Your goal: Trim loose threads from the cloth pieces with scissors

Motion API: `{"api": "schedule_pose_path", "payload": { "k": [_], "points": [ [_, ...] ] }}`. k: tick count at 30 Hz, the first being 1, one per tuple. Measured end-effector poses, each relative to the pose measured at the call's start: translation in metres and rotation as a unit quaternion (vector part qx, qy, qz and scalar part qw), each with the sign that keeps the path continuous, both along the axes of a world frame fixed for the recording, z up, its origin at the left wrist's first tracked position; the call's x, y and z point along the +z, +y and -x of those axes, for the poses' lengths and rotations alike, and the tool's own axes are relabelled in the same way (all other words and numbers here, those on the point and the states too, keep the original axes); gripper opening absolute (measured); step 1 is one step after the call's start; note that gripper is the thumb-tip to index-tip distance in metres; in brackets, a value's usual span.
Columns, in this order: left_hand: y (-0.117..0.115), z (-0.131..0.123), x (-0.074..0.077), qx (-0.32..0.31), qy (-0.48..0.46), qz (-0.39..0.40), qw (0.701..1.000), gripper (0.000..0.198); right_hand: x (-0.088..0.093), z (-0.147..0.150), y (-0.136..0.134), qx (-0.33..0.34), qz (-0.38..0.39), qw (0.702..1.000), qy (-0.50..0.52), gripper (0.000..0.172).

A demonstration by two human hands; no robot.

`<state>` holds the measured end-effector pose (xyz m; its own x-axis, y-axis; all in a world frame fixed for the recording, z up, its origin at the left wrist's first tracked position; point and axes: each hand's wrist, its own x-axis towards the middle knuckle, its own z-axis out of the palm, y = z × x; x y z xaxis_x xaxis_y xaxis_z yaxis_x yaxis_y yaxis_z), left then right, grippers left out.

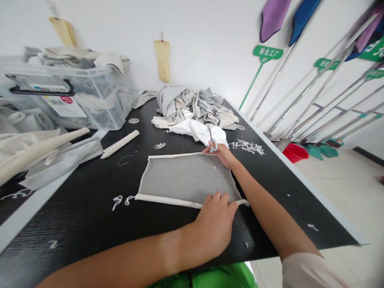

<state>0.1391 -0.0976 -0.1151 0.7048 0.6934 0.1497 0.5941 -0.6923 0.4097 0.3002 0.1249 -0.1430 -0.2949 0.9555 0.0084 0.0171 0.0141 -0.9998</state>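
A grey mesh cloth (183, 176) with cream hems lies flat on the black table (99, 224). My left hand (217, 220) presses on its near hem, close to the right corner, fingers curled over the edge. At the far right corner is my right hand (222, 155), closed around the light grey handles of small scissors (213, 146), whose blades point away from me. Its fingertips touch the cloth's far hem. Just beyond that hand lies a white cloth (195, 130).
A heap of grey and cream cloths (192, 104) stands at the back. Clear bins (99, 96) of cloth are at the left, near a rolled strip (120, 144). Thread scraps (247, 147) dot the table. Mops and a red bucket (295, 153) line the right wall.
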Motion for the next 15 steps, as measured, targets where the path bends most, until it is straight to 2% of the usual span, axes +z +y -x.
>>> {"api": "schedule_pose_path", "payload": {
  "k": [3,9,12,15],
  "points": [
    [-0.011,0.000,-0.002,-0.013,0.005,0.000,1.000,0.026,-0.002,-0.001,0.001,0.001,-0.005,1.000,-0.003,0.049],
    [-0.018,-0.002,-0.006,0.064,0.046,-0.015,0.997,0.026,-0.004,-0.001,0.002,-0.008,0.006,1.000,0.002,0.047],
    [-0.013,0.004,-0.002,0.092,0.059,-0.017,0.994,0.030,-0.004,-0.001,0.002,-0.008,0.000,1.000,-0.001,0.047],
    [-0.007,0.020,0.007,0.106,0.085,0.005,0.991,0.030,-0.004,0.000,0.001,-0.012,-0.011,1.000,-0.002,0.047]
  ]
}}
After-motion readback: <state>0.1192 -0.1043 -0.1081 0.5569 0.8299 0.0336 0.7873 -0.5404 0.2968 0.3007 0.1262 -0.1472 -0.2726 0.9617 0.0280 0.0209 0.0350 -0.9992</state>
